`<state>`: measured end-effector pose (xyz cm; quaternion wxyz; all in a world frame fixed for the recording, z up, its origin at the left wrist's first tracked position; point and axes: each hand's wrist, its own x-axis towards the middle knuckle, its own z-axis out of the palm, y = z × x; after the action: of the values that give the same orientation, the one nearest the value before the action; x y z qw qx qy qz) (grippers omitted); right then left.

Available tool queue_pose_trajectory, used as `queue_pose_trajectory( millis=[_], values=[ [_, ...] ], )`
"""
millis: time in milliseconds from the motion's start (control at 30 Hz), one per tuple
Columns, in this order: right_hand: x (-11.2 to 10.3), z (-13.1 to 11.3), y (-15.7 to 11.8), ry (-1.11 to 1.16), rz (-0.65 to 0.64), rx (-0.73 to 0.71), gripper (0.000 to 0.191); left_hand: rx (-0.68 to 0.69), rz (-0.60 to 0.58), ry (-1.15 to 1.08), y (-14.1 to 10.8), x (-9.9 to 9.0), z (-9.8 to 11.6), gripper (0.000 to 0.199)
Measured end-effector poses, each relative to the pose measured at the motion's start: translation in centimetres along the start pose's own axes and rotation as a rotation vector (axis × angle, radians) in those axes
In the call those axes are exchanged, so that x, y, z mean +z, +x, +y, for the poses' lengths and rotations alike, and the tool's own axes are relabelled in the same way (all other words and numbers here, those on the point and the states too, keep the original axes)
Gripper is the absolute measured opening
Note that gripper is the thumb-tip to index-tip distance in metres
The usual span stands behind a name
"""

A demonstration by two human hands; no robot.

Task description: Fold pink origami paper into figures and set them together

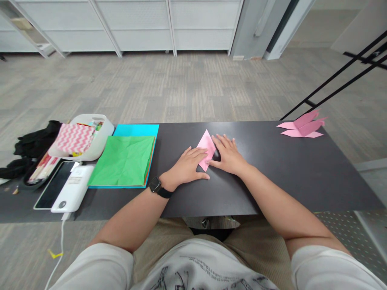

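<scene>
A folded piece of pink paper (207, 141), shaped like a diamond, lies flat on the dark table (272, 173) in front of me. My left hand (193, 163) rests over its lower left part, fingers stretched across the paper and thumb out on the tabletop. On the other side, my right hand (228, 155) is spread out, with its thumb and index finger at the paper's right edge. The left fingers hide part of the paper's left half.
At left lie green paper sheets (123, 161) on blue ones (137, 129), a white basket (104, 141), a phone (54, 187) and a white power bank (74, 189) with a cable. Folded pink paper figures (304, 125) sit at the far right corner.
</scene>
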<state>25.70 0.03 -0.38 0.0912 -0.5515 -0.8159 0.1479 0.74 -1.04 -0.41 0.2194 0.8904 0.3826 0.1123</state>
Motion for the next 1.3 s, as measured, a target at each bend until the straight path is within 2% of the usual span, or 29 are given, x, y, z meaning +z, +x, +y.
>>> queue_pose_trajectory(
  millis=[200, 300, 367, 500, 600, 667, 733, 833, 900, 967, 1133, 1300],
  values=[
    [0.1, -0.7, -0.3, -0.023, -0.069, -0.065, 0.123, 0.002, -0.005, -0.005, -0.1, -0.3, 0.3, 0.096],
    [-0.1, -0.7, -0.4, 0.021, -0.075, -0.109, 0.120, 0.000, -0.004, -0.009, -0.1, -0.4, 0.2, 0.095],
    [-0.2, -0.4, -0.3, 0.066, -0.033, -0.105, 0.109, 0.000, -0.003, -0.011, -0.1, -0.3, 0.1, 0.095],
    [-0.4, 0.0, -0.1, 0.095, 0.107, -0.055, 0.073, 0.002, 0.011, -0.017, -0.1, -0.1, 0.2, 0.092],
    [-0.3, 0.0, 0.0, 0.052, 0.106, -0.057, 0.050, 0.000, 0.036, -0.058, -0.1, -0.2, 0.3, 0.089],
    [-0.1, 0.0, -0.1, 0.029, 0.085, -0.058, 0.042, -0.005, 0.099, -0.107, -0.1, -0.5, 0.1, 0.081],
    [0.0, 0.0, -0.1, 0.016, 0.084, -0.059, 0.040, -0.039, 0.210, -0.140, -0.1, -0.9, -0.3, 0.067],
    [0.1, 0.3, 0.0, -0.002, 0.107, -0.061, 0.041, -0.181, 0.362, -0.119, -0.2, -1.4, -1.4, 0.050],
    [0.2, 0.6, 0.1, -0.012, 0.115, -0.058, 0.041, -0.278, 0.376, -0.076, -0.2, -1.6, -1.9, 0.050],
    [0.2, 0.9, 0.2, -0.018, 0.110, -0.055, 0.042, -0.317, 0.349, -0.048, -0.1, -1.6, -2.1, 0.052],
    [0.0, 1.3, 0.3, -0.010, 0.085, -0.058, 0.041, -0.289, 0.336, -0.096, 0.0, -1.6, -1.9, 0.056],
    [0.0, 1.8, 0.3, 0.011, 0.075, -0.077, 0.040, -0.237, 0.391, -0.308, -0.2, -1.7, -1.9, 0.056]
  ],
)
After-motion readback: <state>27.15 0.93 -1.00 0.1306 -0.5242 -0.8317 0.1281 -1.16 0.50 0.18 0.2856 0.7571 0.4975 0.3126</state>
